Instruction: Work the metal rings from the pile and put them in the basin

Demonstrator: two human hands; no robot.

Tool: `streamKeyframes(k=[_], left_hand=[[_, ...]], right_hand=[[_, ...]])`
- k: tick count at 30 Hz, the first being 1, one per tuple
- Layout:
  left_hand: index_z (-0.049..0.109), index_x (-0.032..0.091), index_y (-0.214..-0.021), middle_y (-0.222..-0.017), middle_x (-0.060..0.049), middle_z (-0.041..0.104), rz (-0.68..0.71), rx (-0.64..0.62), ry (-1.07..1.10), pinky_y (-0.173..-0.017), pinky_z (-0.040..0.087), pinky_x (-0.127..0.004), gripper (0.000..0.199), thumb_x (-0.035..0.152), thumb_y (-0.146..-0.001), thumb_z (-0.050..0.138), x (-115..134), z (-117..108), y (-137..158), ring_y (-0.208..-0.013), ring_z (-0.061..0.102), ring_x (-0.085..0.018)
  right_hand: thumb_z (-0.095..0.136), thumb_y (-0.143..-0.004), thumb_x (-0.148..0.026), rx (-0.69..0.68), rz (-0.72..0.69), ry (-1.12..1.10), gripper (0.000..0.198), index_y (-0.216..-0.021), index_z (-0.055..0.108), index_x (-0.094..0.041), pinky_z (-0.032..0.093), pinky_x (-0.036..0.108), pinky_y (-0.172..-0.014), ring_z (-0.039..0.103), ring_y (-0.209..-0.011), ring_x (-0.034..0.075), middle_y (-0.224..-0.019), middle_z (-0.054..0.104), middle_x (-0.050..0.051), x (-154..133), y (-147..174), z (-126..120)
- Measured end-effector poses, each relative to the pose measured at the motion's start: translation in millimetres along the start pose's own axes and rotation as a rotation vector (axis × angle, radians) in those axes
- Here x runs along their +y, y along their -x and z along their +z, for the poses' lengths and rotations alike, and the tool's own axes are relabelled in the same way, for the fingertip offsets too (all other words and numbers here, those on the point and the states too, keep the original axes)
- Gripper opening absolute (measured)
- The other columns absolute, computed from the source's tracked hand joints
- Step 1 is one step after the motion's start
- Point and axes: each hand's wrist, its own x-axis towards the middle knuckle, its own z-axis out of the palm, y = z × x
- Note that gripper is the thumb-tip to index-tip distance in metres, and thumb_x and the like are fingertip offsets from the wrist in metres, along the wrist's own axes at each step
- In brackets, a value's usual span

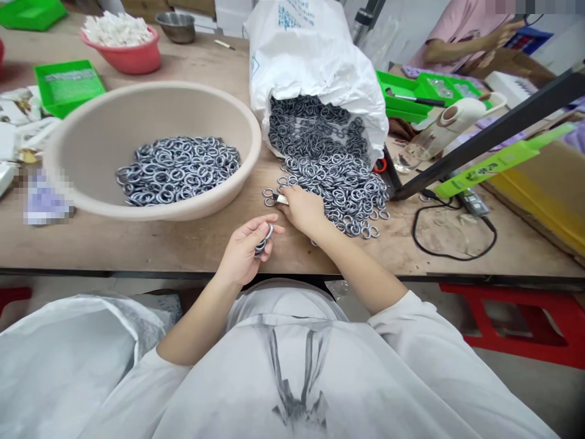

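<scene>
Writing: the white sack [315,61] carries blue print, with a square block resembling a QR code [289,15] and lettering beside it, tilted and too soft to read. The yellow-green strip [496,163] at right bears dark characters, also illegible at this resolution.

Hidden or cut off: the top of the sack leaves the frame. A purple-and-white packet [48,198], left of the beige basin [114,113], is partly pixelated. A co-worker in a pink shirt [450,30] is cut by the upper edge.

Grip, left hand [244,247]: fingers curled, thumb pressed in, grasping a few grey metal rings [261,246]; one stands up between thumb and forefinger (count uncertain, the rest are partly covered by fingers).

Grip, right hand [302,210]: closed on a small white-and-dark piece [281,199], its tip pointing left toward loose rings [268,196] on the wooden tabletop [173,247]. Type of piece not determinable; most of it lies under the fingers.

Ring locations: a heap [342,186] spills from the sack's mouth onto the tabletop, just beside the right hand; a second batch [183,171] lies in the basin.
</scene>
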Motion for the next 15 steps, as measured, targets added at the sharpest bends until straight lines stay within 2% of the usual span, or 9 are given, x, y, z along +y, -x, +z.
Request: streamKeyframes(k=[3, 8, 11, 13, 15], left_hand=[[0.067, 0.014, -0.098, -0.079, -0.002, 0.067, -0.021, 0.049, 0.061, -0.038, 0.031, -0.014, 0.037, 0.033, -0.07, 0.081, 3.4, -3.6, -2.1, -0.049, 0.049, -0.004], [0.059, 0.014, -0.082, -0.074, -0.001, 0.065, -0.084, 0.102, 0.136, -0.035, 0.029, -0.014, 0.034, 0.04, -0.073, 0.078, 5.1, -2.6, -5.5, -0.048, 0.051, -0.005], [0.054, 0.016, -0.079, -0.073, 0.001, 0.063, -0.112, 0.091, 0.123, -0.035, 0.03, -0.014, 0.036, 0.04, -0.072, 0.079, 5.2, 1.8, -8.2, -0.052, 0.055, -0.007], [0.053, 0.017, -0.078, -0.07, 0.003, 0.058, -0.115, 0.065, 0.106, -0.036, 0.03, -0.014, 0.038, 0.04, -0.07, 0.081, 4.4, 5.6, -9.0, -0.051, 0.054, -0.006], [0.052, 0.017, -0.078, -0.066, 0.005, 0.053, -0.089, 0.054, 0.077, -0.036, 0.027, -0.013, 0.039, 0.04, -0.068, 0.082, 2.0, 9.8, -8.8, -0.048, 0.048, -0.005]], right_hand=[[0.045, -0.098, -0.032, -0.012, 0.014, 0.033, 0.029, -0.116, 0.064, -0.021, 0.043, 0.033, -0.072, 0.066, -0.093, 0.027, -0.117, 0.065, 0.014, 1.3, -5.0, 1.4], [0.051, -0.095, -0.035, 0.014, 0.031, 0.002, 0.024, -0.107, 0.068, -0.022, 0.043, 0.035, -0.07, 0.065, -0.09, 0.029, -0.111, 0.066, 0.012, 14.4, 1.1, 1.4], [0.055, -0.093, -0.034, 0.03, 0.042, -0.065, 0.022, -0.104, 0.069, -0.021, 0.042, 0.034, -0.07, 0.064, -0.09, 0.027, -0.11, 0.066, 0.012, 20.4, 6.6, 0.0], [0.055, -0.093, -0.03, 0.068, 0.044, -0.214, 0.018, -0.097, 0.068, -0.019, 0.041, 0.032, -0.07, 0.062, -0.088, 0.024, -0.104, 0.067, 0.011, 23.6, 12.2, -1.5], [0.055, -0.093, -0.032, 0.093, 0.054, -0.535, 0.019, -0.089, 0.066, -0.018, 0.04, 0.029, -0.066, 0.058, -0.077, 0.019, -0.089, 0.065, 0.007, 24.8, 21.7, -2.6]])
